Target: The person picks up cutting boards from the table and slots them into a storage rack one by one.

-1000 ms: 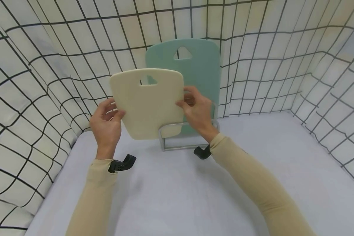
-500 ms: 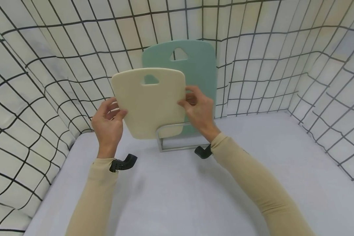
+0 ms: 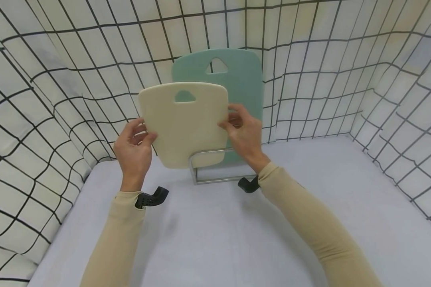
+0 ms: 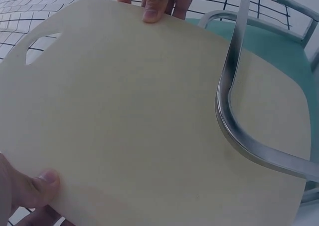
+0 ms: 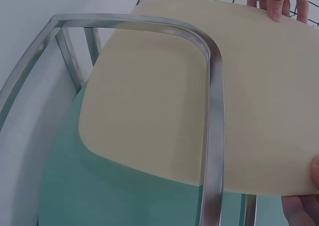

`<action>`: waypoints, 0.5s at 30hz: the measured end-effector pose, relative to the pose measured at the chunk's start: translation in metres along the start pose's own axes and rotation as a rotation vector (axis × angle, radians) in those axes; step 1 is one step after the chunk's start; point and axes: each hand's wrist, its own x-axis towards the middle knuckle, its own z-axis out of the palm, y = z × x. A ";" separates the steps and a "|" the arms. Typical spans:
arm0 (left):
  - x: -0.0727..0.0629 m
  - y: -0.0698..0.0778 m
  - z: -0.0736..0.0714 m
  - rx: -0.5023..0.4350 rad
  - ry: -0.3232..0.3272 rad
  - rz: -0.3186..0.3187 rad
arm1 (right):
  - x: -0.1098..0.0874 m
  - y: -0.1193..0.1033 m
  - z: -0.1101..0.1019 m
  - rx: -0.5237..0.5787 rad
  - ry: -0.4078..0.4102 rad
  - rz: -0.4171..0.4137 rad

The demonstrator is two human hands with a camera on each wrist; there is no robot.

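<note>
A cream cutting board (image 3: 186,127) with a handle hole is held upright between both hands. My left hand (image 3: 133,153) pinches its left edge, thumb on the front face. At the right edge, my right hand (image 3: 246,133) pinches it the same way. The board's lower right part sits behind the front bar of a metal rack (image 3: 222,180), its left part sticking out past the rack. Behind it a larger green cutting board (image 3: 242,83) stands upright in the rack. In the right wrist view the cream board (image 5: 144,106) lies between the front rack bar (image 5: 214,136) and the green board (image 5: 119,196).
The rack stands on a white tabletop (image 3: 208,239). White cloth with black grid lines (image 3: 309,79) rises behind and at both sides. A black wrist device (image 3: 152,198) sits on each sleeve cuff.
Both hands have moved the cream board slightly to the right, further behind the rack's front bar. The head view has shifted a little. Both grips stay the same.
</note>
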 end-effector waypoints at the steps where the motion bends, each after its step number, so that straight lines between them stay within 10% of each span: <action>1: 0.000 0.000 0.000 0.001 -0.001 0.002 | 0.000 0.000 0.000 0.001 0.003 -0.002; 15: -0.003 0.004 0.006 -0.012 -0.008 -0.008 | -0.003 0.004 -0.004 0.009 0.037 0.001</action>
